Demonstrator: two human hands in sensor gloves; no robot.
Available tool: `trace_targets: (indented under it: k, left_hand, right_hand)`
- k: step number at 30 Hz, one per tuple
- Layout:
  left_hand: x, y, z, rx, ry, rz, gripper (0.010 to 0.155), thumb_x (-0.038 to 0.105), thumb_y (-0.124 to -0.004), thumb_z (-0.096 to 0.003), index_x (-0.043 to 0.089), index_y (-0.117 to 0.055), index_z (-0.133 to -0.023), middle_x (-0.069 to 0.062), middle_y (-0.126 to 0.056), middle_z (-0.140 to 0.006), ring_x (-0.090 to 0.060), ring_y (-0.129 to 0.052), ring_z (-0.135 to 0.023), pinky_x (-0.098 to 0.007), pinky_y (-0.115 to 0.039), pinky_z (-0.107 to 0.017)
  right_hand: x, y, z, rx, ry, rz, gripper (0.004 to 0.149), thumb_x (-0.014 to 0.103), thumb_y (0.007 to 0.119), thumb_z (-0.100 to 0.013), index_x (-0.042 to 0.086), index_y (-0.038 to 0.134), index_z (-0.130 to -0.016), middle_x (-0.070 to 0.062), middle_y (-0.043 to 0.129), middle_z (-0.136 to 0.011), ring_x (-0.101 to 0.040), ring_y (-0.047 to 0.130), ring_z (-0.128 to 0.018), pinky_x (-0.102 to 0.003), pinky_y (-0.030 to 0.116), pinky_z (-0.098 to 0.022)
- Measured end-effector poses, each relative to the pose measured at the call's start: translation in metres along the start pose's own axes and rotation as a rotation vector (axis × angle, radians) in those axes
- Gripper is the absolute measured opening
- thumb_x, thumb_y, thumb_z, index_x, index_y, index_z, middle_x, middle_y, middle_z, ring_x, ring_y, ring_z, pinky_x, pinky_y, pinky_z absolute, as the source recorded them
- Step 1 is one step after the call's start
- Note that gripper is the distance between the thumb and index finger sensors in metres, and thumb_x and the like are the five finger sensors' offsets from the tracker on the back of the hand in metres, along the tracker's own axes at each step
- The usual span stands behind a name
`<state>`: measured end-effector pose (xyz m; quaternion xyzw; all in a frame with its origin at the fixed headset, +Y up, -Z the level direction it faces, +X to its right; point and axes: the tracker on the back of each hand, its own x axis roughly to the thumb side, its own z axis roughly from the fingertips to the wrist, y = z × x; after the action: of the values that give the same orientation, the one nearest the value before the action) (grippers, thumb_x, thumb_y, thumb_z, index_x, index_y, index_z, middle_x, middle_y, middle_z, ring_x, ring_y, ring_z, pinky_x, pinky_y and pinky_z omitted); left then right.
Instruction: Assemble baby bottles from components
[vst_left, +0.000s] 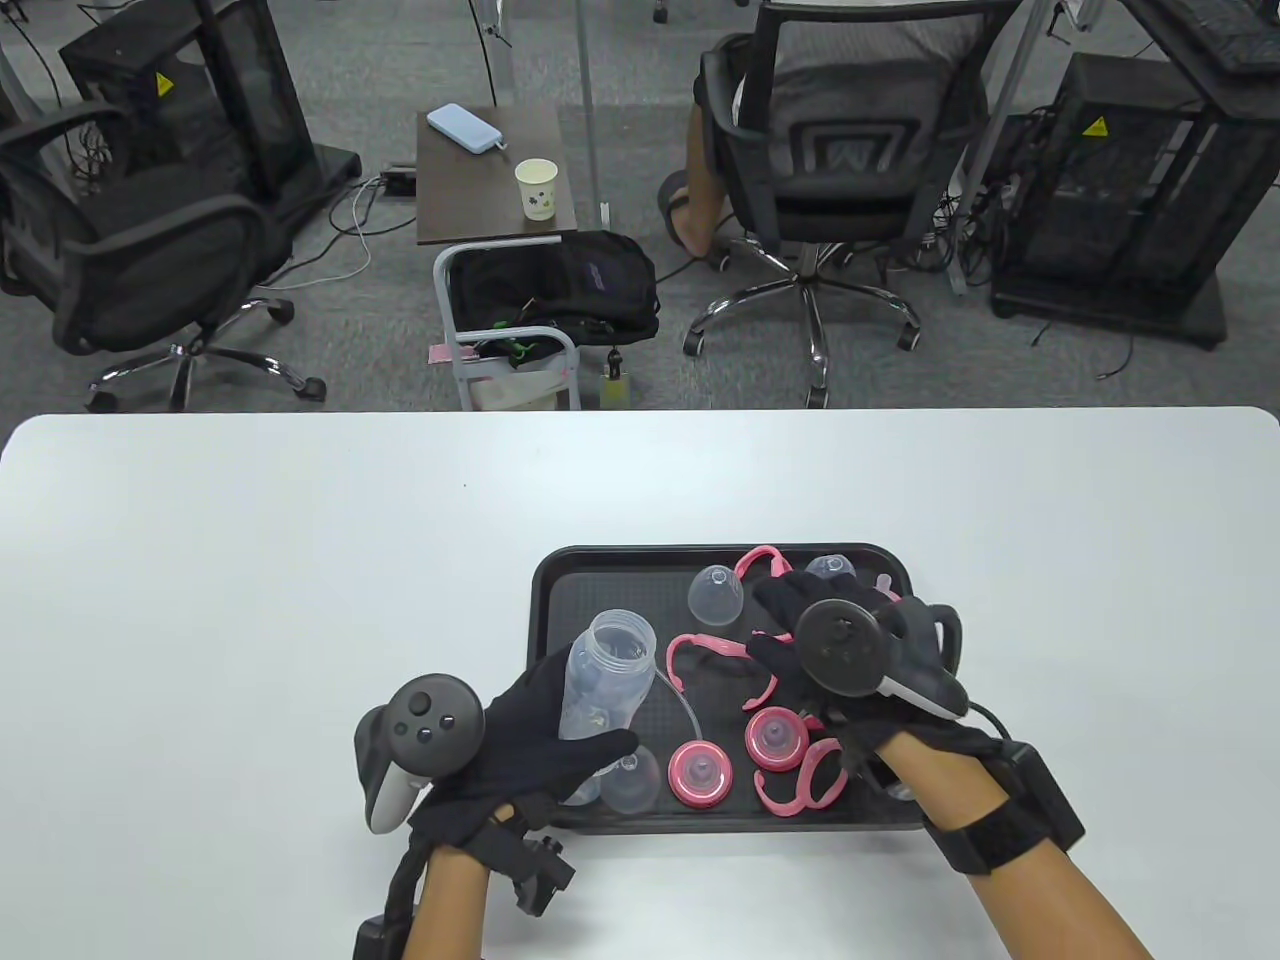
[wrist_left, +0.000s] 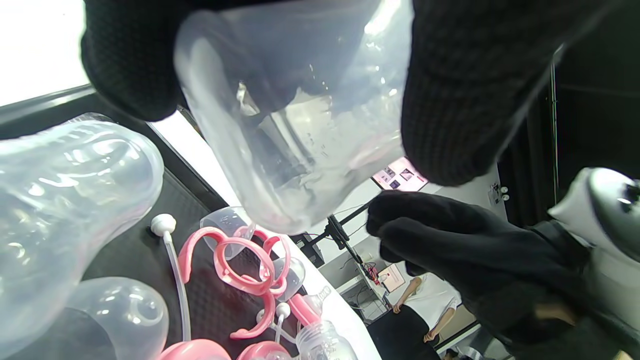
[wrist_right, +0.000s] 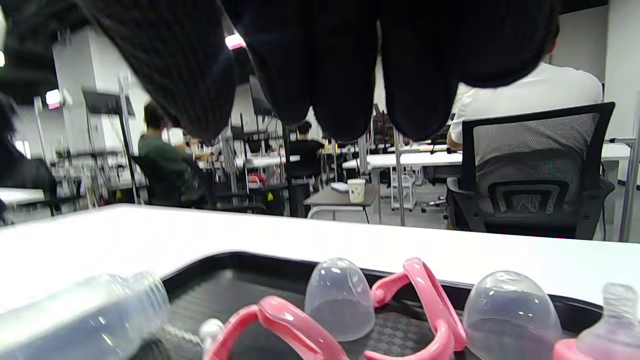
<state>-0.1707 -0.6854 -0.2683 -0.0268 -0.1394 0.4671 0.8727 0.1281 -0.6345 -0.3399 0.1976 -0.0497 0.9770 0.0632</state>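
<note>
A black tray (vst_left: 545, 600) at the table's near edge holds the bottle parts. My left hand (vst_left: 560, 740) grips a clear bottle body (vst_left: 608, 675), tilted with its open neck pointing away; close up, the fingers (wrist_left: 135, 65) and thumb wrap the bottle (wrist_left: 295, 115). My right hand (vst_left: 770, 620) hovers over the tray's right half above a pink handle ring (vst_left: 715, 650), its fingers (wrist_right: 325, 65) relaxed and holding nothing. Two pink collars with nipples (vst_left: 700, 772) (vst_left: 775, 738) lie at the tray's front. Clear dome caps (wrist_right: 340, 300) (wrist_right: 510, 310) stand at the back.
A second clear bottle (wrist_left: 65, 215), a straw (vst_left: 680, 700) and more pink handle rings (vst_left: 800, 785) (vst_left: 762, 560) also lie in the tray. White tabletop (vst_left: 250, 600) spreads left and behind. Beyond the far edge are office chairs (vst_left: 830, 150), a seated person and a side table with a paper cup (vst_left: 536, 190).
</note>
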Motion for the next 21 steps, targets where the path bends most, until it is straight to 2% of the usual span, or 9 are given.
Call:
trace_targets:
  k: [5, 9, 21]
  left_hand:
    - [-0.007, 0.006, 0.001, 0.024, 0.012, 0.035, 0.094, 0.067, -0.095, -0.0399, 0.022, -0.060, -0.114, -0.009, -0.074, -0.110, -0.042, -0.085, -0.094, -0.047, -0.088, -0.056]
    - [-0.014, 0.010, 0.001, 0.031, 0.034, 0.045, 0.094, 0.067, -0.095, -0.0400, 0.022, -0.060, -0.114, -0.009, -0.074, -0.110, -0.042, -0.085, -0.093, -0.047, -0.088, -0.056]
    - [-0.018, 0.010, 0.000, 0.016, 0.054, 0.035, 0.094, 0.067, -0.094, -0.0402, 0.021, -0.060, -0.114, -0.010, -0.074, -0.110, -0.042, -0.085, -0.093, -0.047, -0.088, -0.056]
  right_hand:
    - [0.011, 0.030, -0.036, 0.164, -0.005, 0.122, 0.055, 0.043, 0.093, -0.048, 0.013, 0.083, -0.092, -0.016, 0.092, -0.090, -0.045, 0.091, -0.072, -0.058, 0.075, -0.049]
    - [0.014, 0.051, -0.051, 0.244, -0.008, 0.154, 0.054, 0.044, 0.094, -0.046, 0.013, 0.085, -0.090, -0.015, 0.095, -0.087, -0.044, 0.093, -0.069, -0.057, 0.077, -0.047]
    - [0.018, 0.079, -0.062, 0.321, -0.019, 0.211, 0.055, 0.045, 0.096, -0.044, 0.012, 0.087, -0.088, -0.014, 0.099, -0.082, -0.042, 0.096, -0.065, -0.055, 0.079, -0.044]
